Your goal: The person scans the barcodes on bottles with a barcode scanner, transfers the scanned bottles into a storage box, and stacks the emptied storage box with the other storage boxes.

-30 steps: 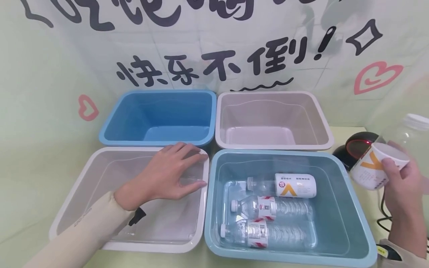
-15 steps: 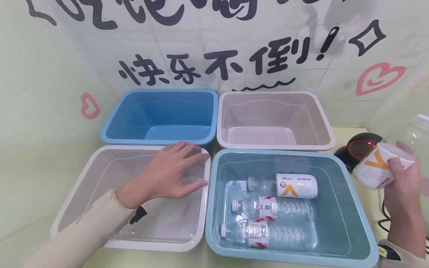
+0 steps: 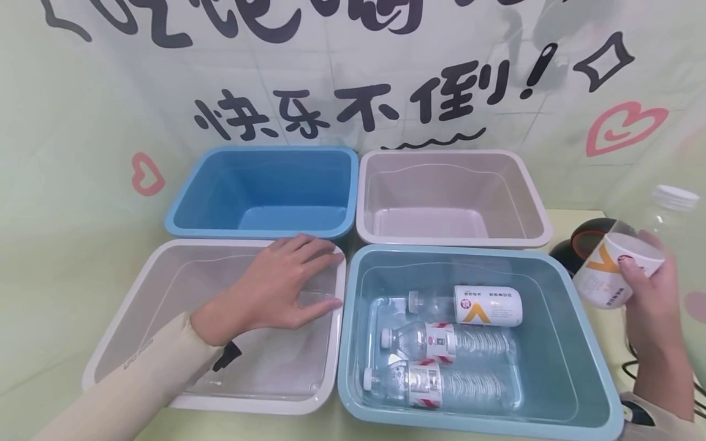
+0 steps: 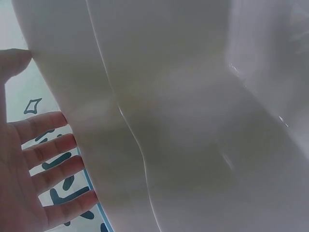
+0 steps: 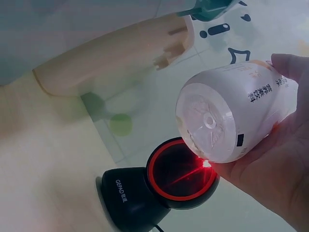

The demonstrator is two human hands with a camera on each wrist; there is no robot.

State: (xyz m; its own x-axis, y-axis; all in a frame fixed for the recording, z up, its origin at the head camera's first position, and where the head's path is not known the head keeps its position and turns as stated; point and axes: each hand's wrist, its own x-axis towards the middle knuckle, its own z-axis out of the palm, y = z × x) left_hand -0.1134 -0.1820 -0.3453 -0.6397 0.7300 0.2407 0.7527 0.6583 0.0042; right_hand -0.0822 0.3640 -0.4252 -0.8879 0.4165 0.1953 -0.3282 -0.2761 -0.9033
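Observation:
My right hand (image 3: 656,312) grips a clear bottle (image 3: 601,278) with a white cap and a white label bearing an orange mark. It is tilted, base toward the black scanner (image 5: 125,193); a red light spot falls at the base's edge in the right wrist view. My left hand (image 3: 281,285) lies over the pale grey bin (image 3: 298,404), fingers spread, with fingertips (image 4: 89,197) at the rim. In the teal bin (image 3: 551,392), a similar white-labelled bottle (image 3: 488,305) and two clear bottles with red-and-white labels (image 3: 439,342) lie on their sides.
Behind stand a blue bin (image 3: 298,220) and a pinkish-grey bin (image 3: 425,223). A black strip-like thing (image 3: 227,355) shows beside my left sleeve. Black cable (image 3: 631,370) runs on the table right of the teal bin. A lettered sheet (image 3: 364,79) hangs behind.
Over the last half second, the held bottle has shifted slightly left and turned, bringing a red round emblem into view. The scanner's red glow looks dimmer in the head view. My left hand stays put.

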